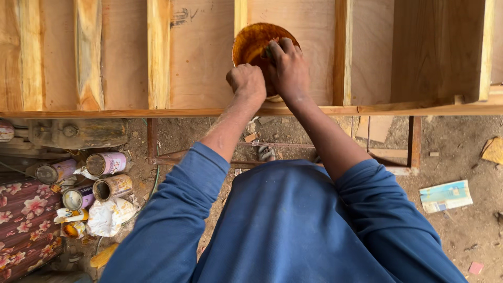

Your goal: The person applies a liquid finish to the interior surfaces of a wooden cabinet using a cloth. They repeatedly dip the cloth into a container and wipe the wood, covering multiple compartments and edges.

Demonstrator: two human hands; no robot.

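Dipped into the amber-stained bowl [257, 44] at the far middle of the wooden frame [199, 68]. Right hand [288, 68] curled inside, fingers closed on something dark, too hidden to name. Left hand [247, 84] fisted beside the rim; contents unclear. Probably loading finish; called next for spreading on wood.

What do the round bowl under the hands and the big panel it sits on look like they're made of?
Bowl: probably plastic or metal, hard to tell, its inside coated with glossy amber-brown stain. Panel: bare plywood with solid wood battens, showing visible grain and a dull, unfinished surface.
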